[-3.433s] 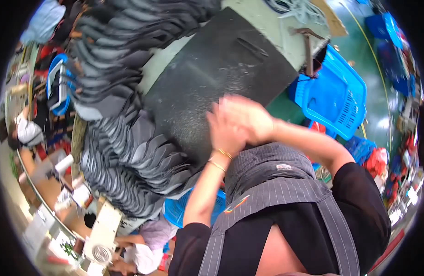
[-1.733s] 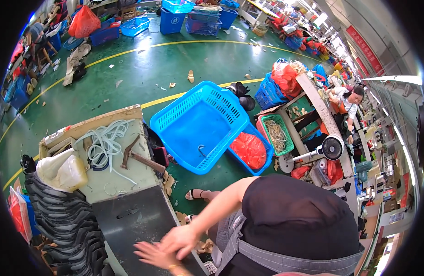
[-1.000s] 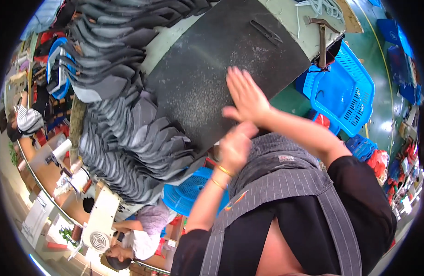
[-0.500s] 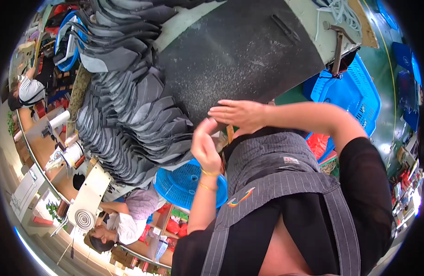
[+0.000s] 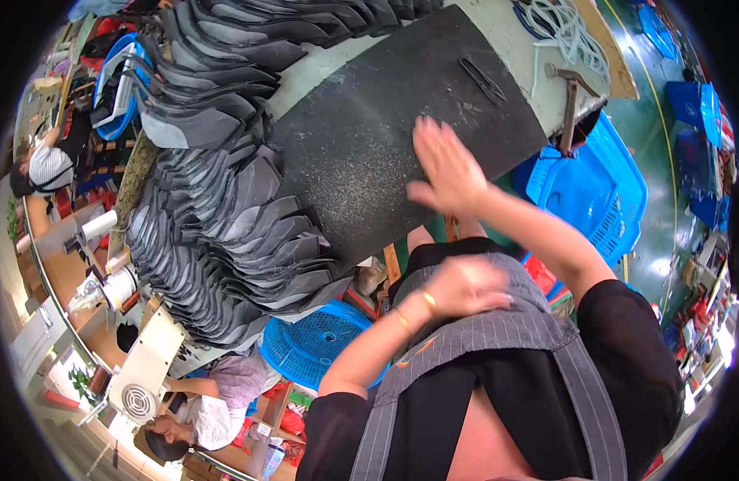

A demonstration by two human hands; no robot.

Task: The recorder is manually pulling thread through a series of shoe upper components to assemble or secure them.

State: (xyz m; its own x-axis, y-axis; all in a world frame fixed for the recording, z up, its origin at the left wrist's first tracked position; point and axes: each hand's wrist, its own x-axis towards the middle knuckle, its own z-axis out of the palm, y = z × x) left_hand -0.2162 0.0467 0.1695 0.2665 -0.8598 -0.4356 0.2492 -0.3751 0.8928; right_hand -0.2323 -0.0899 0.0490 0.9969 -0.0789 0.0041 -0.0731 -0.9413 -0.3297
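Note:
My right hand (image 5: 448, 168) is stretched out with its fingers extended above the lower right edge of a dark work mat (image 5: 369, 104), holding nothing. Whether its palm touches the mat cannot be told. My left hand (image 5: 469, 284), with gold bands at the wrist, lies across the front of my grey striped apron (image 5: 506, 329). Its fingers are blurred but look apart, and nothing shows in them. Pale crumbs and dust cover the mat's middle. Pliers-like dark tongs (image 5: 481, 80) rest near its far right corner. Left of the mat stand long rows of overlapping dark grey curved pieces (image 5: 241, 192).
A hammer (image 5: 570, 108) lies at the table's right edge beside a coil of pale cord (image 5: 566, 32). Blue plastic baskets stand at right (image 5: 594, 200) and below the table (image 5: 317, 341). A co-worker (image 5: 201, 417) sits near a sewing machine (image 5: 149, 365); another person (image 5: 48, 164) is farther left.
My hands, close together at the mat's near edge before, have parted. The right moved out over the mat; the left came back to my apron. The view has shifted slightly.

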